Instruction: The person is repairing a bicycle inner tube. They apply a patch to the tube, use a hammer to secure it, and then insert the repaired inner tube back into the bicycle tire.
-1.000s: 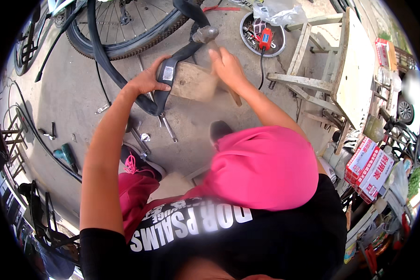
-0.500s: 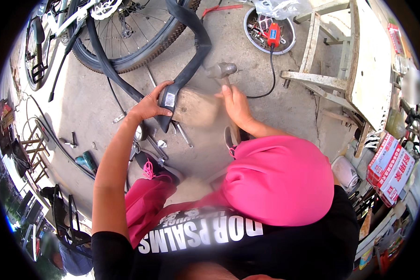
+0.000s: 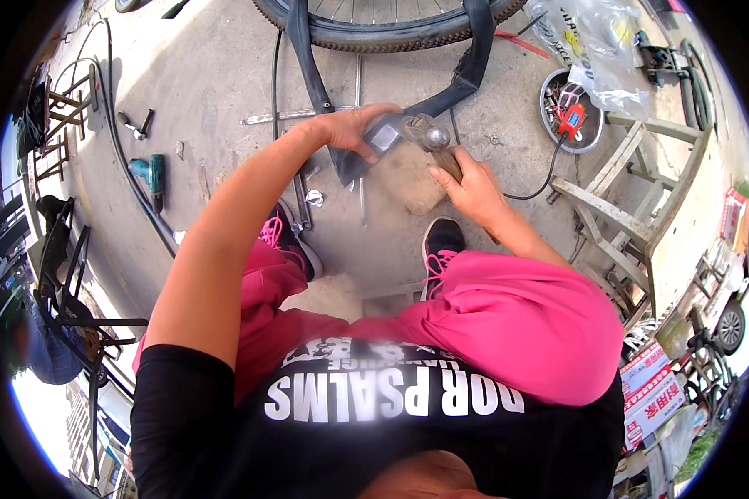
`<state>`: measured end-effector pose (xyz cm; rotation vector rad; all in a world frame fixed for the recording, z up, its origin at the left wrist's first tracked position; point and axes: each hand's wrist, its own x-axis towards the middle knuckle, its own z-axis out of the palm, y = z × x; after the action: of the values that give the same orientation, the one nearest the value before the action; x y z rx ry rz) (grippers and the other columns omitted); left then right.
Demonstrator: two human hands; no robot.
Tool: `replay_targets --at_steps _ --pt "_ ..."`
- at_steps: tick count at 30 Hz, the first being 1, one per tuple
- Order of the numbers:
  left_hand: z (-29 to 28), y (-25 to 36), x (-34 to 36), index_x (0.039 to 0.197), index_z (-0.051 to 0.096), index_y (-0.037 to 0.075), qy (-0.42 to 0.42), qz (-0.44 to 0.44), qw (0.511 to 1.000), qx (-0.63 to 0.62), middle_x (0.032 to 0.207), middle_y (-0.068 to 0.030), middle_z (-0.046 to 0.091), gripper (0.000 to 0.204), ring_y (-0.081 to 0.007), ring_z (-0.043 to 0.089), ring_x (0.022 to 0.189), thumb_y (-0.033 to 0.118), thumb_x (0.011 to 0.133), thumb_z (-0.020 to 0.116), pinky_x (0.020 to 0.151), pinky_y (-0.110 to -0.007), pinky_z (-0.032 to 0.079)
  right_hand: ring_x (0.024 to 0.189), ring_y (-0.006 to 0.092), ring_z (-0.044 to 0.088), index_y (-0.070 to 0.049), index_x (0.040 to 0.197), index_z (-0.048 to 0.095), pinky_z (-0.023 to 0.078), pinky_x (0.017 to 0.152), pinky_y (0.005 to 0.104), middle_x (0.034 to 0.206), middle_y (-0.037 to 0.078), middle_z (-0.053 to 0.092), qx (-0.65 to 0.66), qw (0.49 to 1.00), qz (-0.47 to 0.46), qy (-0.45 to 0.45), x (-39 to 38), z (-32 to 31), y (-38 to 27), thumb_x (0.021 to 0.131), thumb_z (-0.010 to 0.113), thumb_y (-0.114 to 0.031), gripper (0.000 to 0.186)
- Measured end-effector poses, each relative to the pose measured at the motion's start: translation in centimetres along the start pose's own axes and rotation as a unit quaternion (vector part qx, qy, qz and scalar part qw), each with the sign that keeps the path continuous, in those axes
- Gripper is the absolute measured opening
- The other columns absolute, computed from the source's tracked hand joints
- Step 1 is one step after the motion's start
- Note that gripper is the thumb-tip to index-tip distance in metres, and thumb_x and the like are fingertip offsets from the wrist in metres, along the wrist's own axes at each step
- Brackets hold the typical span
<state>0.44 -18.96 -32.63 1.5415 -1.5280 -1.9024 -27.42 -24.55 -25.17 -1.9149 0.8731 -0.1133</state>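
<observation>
A flat black inner tube (image 3: pixel 472 71) hangs off the bicycle wheel, and its near fold lies on a wooden block (image 3: pixel 416 185). On that fold is a pale, shiny square patch (image 3: pixel 384 138). My left hand (image 3: pixel 354 130) grips the tube beside the patch, thumb on the near side and fingers across the far side. In my right hand (image 3: pixel 474 190) is a ball-peen hammer (image 3: pixel 427 133), its handle wrapped by my fingers. The hammer head is right at the tube's edge beside the patch; whether it touches, I cannot tell.
The tyre (image 3: pixel 383 38) of the wheel spans the far edge. To the right are a metal bowl (image 3: pixel 544 104) with a red tool (image 3: pixel 572 122), a plastic bag (image 3: pixel 612 87) and a wooden stool (image 3: pixel 612 208). A green drill (image 3: pixel 156 176) and cables lie left.
The view has swung, so the wheel now appears farther off and central. My right hand has brought the hammer from the block's right side to over the tube. My left hand keeps its grip.
</observation>
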Motion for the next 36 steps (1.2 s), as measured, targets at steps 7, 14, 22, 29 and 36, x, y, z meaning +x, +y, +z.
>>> replay_targets --at_steps 7,14,22,29,36 --pt "0.3 -1.6 0.4 0.142 0.034 0.023 0.014 0.04 0.999 0.029 0.135 -0.0104 0.05 0.099 -0.025 0.047 0.126 0.004 0.059 0.085 0.105 -0.037 0.039 0.087 0.0518 0.058 0.007 0.108 0.053 0.046 0.073 0.0534 0.088 0.034 0.061 -0.047 0.989 0.075 -0.122 2.3 1.9 -1.0 0.094 0.054 -0.038 0.047" --pt "0.1 -0.9 0.0 0.145 0.03 0.022 0.0 -0.028 0.999 0.027 0.131 -0.0119 0.054 0.104 -0.0272 0.051 0.122 0.007 0.059 0.086 0.103 -0.037 0.041 0.088 0.0534 0.056 0.006 0.106 0.054 0.045 0.073 0.0543 0.088 0.035 0.06 -0.071 0.988 0.085 -0.107 2.8 2.7 0.0 0.098 0.045 -0.039 0.047" --pt "0.1 -0.4 0.2 0.147 0.028 0.022 -0.016 -0.018 1.0 0.016 0.133 -0.0132 0.053 0.108 -0.0274 0.051 0.122 0.009 0.057 0.086 0.102 -0.037 0.042 0.086 0.0543 0.056 0.006 0.1 0.053 0.044 0.072 0.0558 0.084 0.037 0.059 -0.113 0.986 0.079 -0.098 2.9 2.4 -0.8 0.098 0.044 -0.039 0.046" --pt "0.9 -1.4 0.2 0.145 0.031 0.026 0.015 0.009 0.999 0.031 0.136 -0.0103 0.051 0.104 -0.0273 0.049 0.124 0.006 0.058 0.085 0.104 -0.037 0.04 0.082 0.0551 0.057 0.007 0.103 0.051 0.046 0.07 0.0566 0.081 0.036 0.06 -0.188 0.974 0.054 -0.118 2.6 3.1 -1.4 0.098 0.046 -0.038 0.045" --pt "0.5 -1.5 0.3 0.144 0.032 0.027 0.002 0.012 1.0 0.012 0.134 -0.0104 0.052 0.103 -0.0263 0.049 0.123 0.006 0.058 0.086 0.101 -0.037 0.041 0.082 0.0554 0.057 0.007 0.104 0.05 0.046 0.071 0.0564 0.081 0.037 0.06 -0.173 0.976 0.039 -0.13 1.9 2.6 -2.3 0.098 0.045 -0.038 0.046"
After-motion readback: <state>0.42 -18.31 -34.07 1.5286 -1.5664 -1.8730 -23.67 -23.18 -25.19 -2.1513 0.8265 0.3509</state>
